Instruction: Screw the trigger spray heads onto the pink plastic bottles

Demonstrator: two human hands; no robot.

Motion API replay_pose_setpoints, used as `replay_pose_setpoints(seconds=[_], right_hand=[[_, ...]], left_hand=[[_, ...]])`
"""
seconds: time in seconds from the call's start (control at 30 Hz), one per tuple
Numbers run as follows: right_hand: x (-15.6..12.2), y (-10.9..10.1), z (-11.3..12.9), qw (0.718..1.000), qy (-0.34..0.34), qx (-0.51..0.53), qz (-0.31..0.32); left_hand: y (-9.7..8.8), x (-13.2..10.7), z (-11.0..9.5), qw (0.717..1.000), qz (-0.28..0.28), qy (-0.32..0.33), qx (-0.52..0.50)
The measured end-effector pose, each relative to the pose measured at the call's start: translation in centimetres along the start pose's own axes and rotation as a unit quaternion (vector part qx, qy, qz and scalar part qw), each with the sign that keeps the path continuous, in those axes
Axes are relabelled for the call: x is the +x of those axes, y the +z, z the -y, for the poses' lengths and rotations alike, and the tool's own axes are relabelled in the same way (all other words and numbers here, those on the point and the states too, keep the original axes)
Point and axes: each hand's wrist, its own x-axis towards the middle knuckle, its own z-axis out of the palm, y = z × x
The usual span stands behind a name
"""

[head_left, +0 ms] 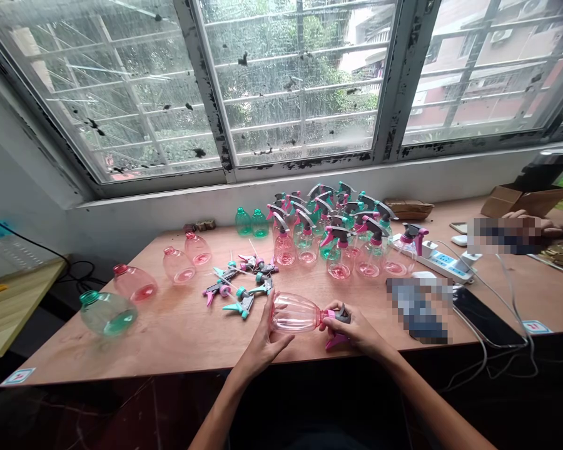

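A clear pink spray bottle (pixel 294 312) lies sideways between my two hands, just above the table's front part. My left hand (pixel 266 334) is wrapped round its base end. At the neck, my right hand (pixel 349 325) grips a pink and grey spray head (pixel 338 314) that sits on the bottle's mouth; whether it is fully seated I cannot tell. Left of my hands lies a loose pile of spray heads (pixel 244 284) in teal, pink and grey. Farther left stand several open bottles, among them a green bottle (pixel 107 314) and a pink bottle (pixel 135 283).
Behind my hands stand several bottles with spray heads (pixel 340 253). Two green bottles (pixel 259 224) are near the wall. To the right are a power strip (pixel 445 261), a phone (pixel 488 317), white cables and a cardboard box (pixel 520 199). Another person's hand (pixel 535 224) shows at far right.
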Motion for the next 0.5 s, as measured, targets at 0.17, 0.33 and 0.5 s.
replay_pose_setpoints(seconds=[0.17, 0.33, 0.5], right_hand=[[-0.04, 0.04, 0.1, 1.0, 0.001, -0.003, 0.0], [-0.03, 0.01, 0.11, 1.0, -0.001, 0.0, -0.004], [-0.02, 0.01, -0.01, 1.0, 0.002, 0.003, 0.001]], left_hand=[[0.07, 0.05, 0.22, 1.0, 0.005, -0.013, -0.018], [-0.02, 0.09, 0.44, 1.0, 0.012, -0.011, -0.021], [0.13, 0.12, 0.21, 1.0, 0.003, 0.0, -0.019]])
